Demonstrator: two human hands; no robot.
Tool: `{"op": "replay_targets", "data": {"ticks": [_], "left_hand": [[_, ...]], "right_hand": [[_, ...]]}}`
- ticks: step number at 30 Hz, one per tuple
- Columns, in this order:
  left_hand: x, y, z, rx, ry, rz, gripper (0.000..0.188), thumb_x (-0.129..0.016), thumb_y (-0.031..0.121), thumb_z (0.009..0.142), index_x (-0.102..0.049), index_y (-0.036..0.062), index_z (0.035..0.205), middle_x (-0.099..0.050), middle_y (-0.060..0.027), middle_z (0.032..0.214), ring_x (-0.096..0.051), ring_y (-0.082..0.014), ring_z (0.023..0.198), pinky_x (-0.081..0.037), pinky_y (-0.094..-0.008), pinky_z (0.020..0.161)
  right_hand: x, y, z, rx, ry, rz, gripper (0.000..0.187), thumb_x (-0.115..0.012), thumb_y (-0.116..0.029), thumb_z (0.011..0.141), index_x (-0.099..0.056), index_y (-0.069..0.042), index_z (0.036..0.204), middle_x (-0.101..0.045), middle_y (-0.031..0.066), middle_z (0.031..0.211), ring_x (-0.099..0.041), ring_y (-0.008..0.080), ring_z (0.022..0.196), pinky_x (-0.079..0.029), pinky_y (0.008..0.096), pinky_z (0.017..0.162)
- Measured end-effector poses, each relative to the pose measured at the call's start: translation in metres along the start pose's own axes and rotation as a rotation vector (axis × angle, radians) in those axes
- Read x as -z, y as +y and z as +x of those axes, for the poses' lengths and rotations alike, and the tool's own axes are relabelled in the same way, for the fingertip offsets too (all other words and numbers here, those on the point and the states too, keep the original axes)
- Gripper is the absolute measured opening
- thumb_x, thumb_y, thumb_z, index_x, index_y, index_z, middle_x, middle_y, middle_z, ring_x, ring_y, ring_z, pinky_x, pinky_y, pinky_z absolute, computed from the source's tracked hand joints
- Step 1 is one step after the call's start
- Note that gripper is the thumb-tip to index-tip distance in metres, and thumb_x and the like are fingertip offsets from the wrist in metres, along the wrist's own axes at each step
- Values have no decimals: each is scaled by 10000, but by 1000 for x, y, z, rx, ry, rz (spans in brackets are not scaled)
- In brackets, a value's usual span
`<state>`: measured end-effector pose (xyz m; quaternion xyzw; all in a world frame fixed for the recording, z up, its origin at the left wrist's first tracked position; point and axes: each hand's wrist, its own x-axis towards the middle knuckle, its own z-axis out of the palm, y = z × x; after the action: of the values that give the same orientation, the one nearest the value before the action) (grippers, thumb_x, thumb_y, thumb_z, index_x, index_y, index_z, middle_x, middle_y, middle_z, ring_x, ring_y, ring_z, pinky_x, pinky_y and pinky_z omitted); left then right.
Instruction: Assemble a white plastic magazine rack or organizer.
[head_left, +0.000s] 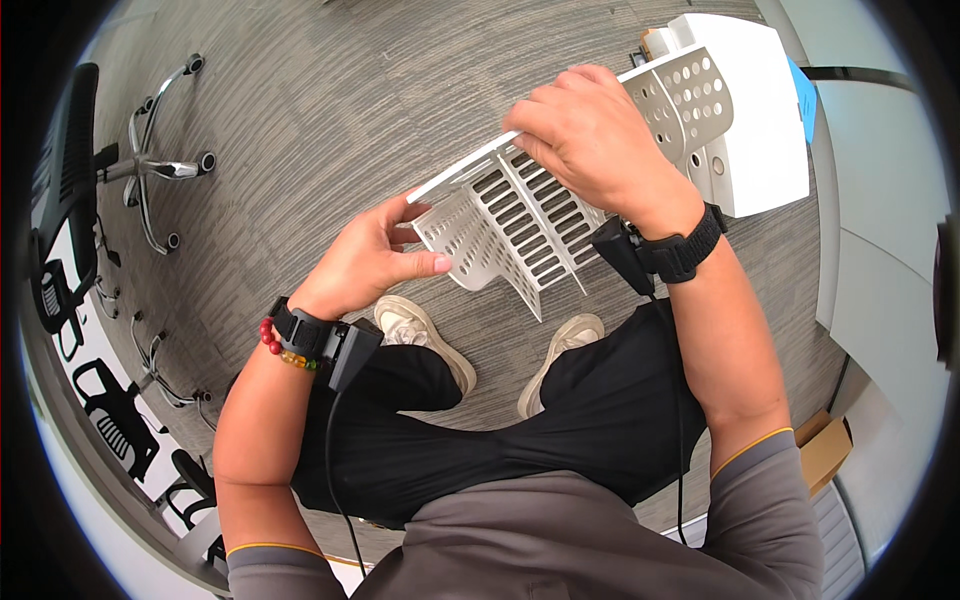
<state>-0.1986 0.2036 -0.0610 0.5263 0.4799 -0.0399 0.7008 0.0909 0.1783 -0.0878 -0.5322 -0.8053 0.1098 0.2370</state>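
A light beige plastic storage rack (530,215) with slotted panels and round-holed side pieces is held up above the floor, slanting from lower left to upper right. My left hand (365,258) grips its left end, thumb on the near side and fingers behind the edge. Over the top edge, near the middle of the rack, my right hand (605,145) is closed, and it covers part of the slotted panel. A holed end piece (690,95) shows beyond my right hand.
Behind the rack's right end stands a white box-shaped object (770,130) with a blue piece (803,100) beside it. Office chairs (150,165) on wheels line the left. Pale cabinets (880,200) and a cardboard box (825,452) are at the right. My shoes (425,340) rest on grey carpet.
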Motion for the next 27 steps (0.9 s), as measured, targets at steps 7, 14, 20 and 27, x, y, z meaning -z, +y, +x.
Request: {"op": "replay_targets", "data": {"ticks": [7,14,20,27], "left_hand": [[2,7,-8,110,16,152,803,-874,295,838,-495,-86,1435,-710,-151,1189,-684,-175,1034,-544,-320,932],[-10,5,-9,52,57,131,608,-845,340,870,-646,-84,1259,-745,-157,1111,-718,-192,1013,-562,-319,910],[-16,7,-3,30,60,139,605,-843,345,872,-647,-79,1257,-750,-153,1088,-720,-199,1018,-563,-323,922],[-19,1,0,13,128,119,735,-843,282,880,-504,-60,1436,-713,-143,1162,-682,-180,1044,-544,-320,927]], "right_hand": [[3,1,-5,-6,-5,9,84,-713,-214,877,-676,-139,878,-659,17,795,-628,266,892,-446,453,970],[7,-2,-11,3,33,13,78,-736,-204,866,-699,-151,912,-657,4,809,-625,256,909,-434,469,1027],[14,1,-14,27,46,14,60,-731,-198,877,-708,-160,918,-659,-6,805,-625,245,897,-436,458,1024],[27,11,-14,77,92,73,69,-727,-154,878,-714,-158,945,-644,-6,784,-611,238,855,-441,437,995]]}}
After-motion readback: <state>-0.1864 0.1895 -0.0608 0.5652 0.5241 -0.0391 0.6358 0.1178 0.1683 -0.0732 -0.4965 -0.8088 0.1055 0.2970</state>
